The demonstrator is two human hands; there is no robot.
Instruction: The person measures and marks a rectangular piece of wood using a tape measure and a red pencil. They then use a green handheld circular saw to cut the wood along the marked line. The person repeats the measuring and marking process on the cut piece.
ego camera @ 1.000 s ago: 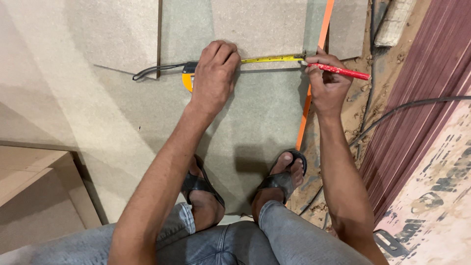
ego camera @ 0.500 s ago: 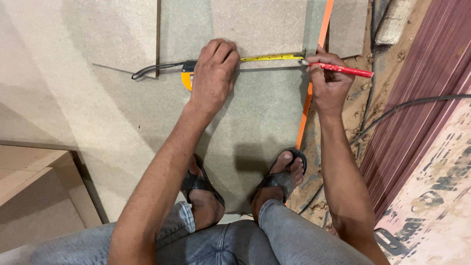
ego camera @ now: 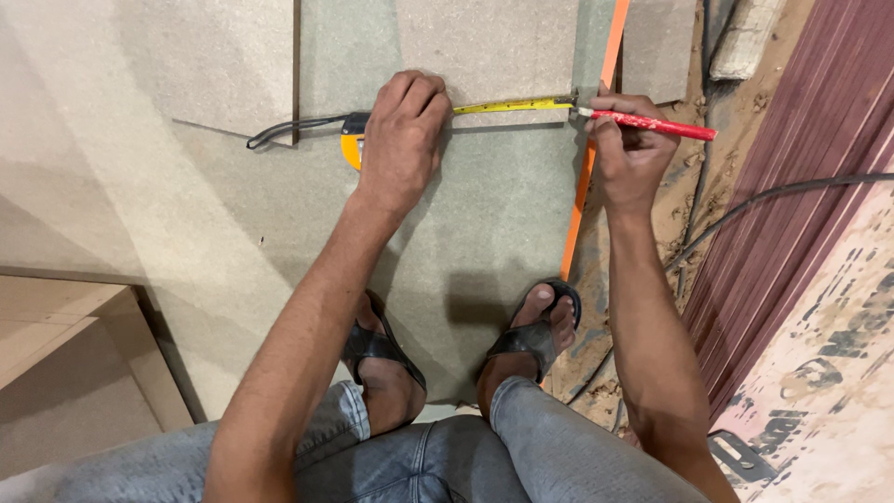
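My left hand (ego camera: 402, 140) presses down on an orange tape measure case (ego camera: 351, 149), most of it hidden under the palm. Its yellow blade (ego camera: 512, 105) runs right across a grey-green board (ego camera: 484, 214) to the board's right edge. My right hand (ego camera: 629, 154) grips a red pencil (ego camera: 656, 124), whose tip touches the board at the blade's end hook. A black wrist strap (ego camera: 284, 130) trails left from the case. I squat on the board with both sandalled feet (ego camera: 535, 331) below the hands.
An orange strip (ego camera: 589, 158) runs along the board's right edge. A smaller grey panel (ego camera: 484, 51) lies above the tape. Black cable (ego camera: 773, 200) crosses sandy ground at right beside a stack of maroon sheets (ego camera: 801, 186). Pale wooden boards (ego camera: 65, 354) lie at lower left.
Both hands stay in place on the tape and pencil; the pencil tip has shifted only slightly at the blade's end.
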